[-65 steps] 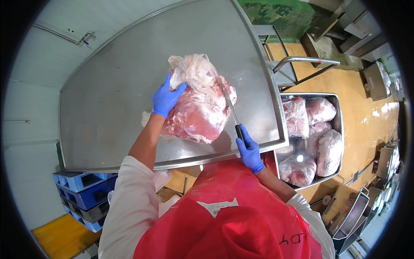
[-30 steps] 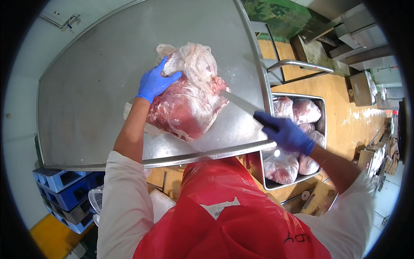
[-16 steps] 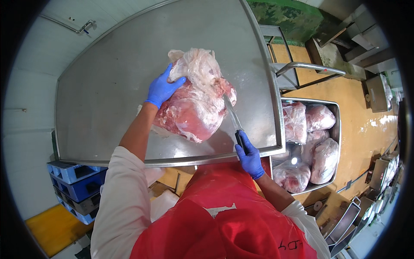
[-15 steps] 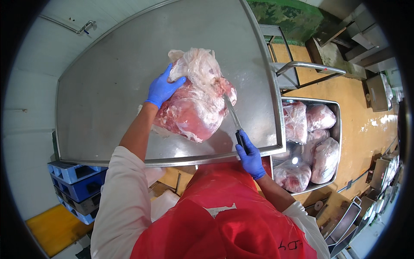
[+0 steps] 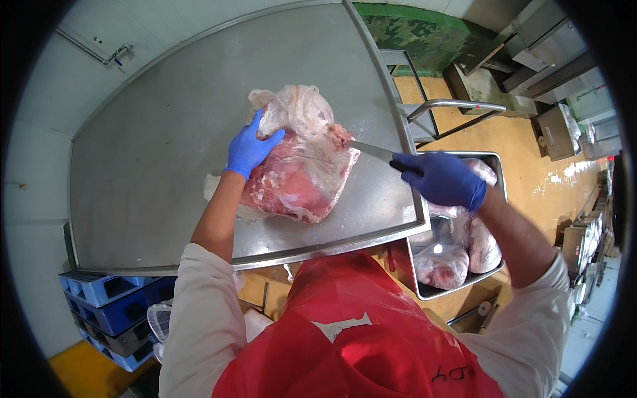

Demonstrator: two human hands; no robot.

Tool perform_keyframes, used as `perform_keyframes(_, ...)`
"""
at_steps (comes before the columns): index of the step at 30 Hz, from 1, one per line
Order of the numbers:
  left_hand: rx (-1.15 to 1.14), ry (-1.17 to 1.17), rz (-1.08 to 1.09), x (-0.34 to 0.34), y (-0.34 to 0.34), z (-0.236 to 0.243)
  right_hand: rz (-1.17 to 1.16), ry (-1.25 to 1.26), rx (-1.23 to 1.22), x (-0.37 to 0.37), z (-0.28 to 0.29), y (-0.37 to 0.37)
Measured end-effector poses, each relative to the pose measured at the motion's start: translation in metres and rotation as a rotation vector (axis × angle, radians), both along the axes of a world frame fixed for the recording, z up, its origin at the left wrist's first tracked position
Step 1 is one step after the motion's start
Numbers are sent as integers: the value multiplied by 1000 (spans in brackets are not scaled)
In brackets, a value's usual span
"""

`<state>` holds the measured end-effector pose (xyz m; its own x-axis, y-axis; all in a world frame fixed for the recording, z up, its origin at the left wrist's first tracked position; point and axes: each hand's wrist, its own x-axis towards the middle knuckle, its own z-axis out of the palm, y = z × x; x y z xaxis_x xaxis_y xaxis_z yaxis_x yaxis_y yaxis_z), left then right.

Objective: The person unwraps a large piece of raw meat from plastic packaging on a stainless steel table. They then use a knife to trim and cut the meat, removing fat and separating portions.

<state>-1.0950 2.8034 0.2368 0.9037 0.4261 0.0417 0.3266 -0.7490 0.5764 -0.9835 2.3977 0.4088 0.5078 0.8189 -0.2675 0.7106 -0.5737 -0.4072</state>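
A large piece of raw meat [image 5: 295, 182] lies on the steel table [image 5: 166, 166], pink-red with white fat and a pale membrane over its far end. My left hand [image 5: 249, 147], in a blue glove, rests on its left side with thumb and forefinger spread apart; the other fingers are partly hidden. In my right hand [image 5: 446, 180], also gloved in blue, is the dark handle of a knife [image 5: 371, 150]. The blade points left, and its tip meets the meat's right end at a reddish knob.
A metal bin [image 5: 502, 179] holding several plastic-wrapped meat pieces [image 5: 441, 266] stands beyond the table's right edge, beneath my right arm. Behind it is a cart with a tubular handle [image 5: 458, 103]. Stacked blue and grey pallets [image 5: 113, 312] stand at the lower left.
My right hand has risen and swung outward to the right, turning the knife from upright to nearly level. My left hand stays on the meat. The whole view has shifted slightly.
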Motion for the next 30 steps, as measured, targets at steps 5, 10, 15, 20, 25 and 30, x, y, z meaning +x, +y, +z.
perform_keyframes(5, -20, 49, 52, -3, -2, 6, -176, 283, 93, -8, -55, -1)
perform_keyframes(10, -11, 46, 108, -5, -5, 2, -533, 497, 543, -97, -134, 4)
perform_keyframes(15, 10, 28, 193, -10, -8, -9, -681, 614, 875, -131, -197, 41)
perform_keyframes(20, 423, -120, 330, -19, -34, -6, -852, 1042, 992, -131, -204, 37)
perform_keyframes(25, 617, -272, -321, 20, -94, 50, -947, 1140, 978, -137, -184, -4)
perform_keyframes(30, 567, -127, -453, 61, -90, 36, -826, 336, 646, -135, -267, -51)
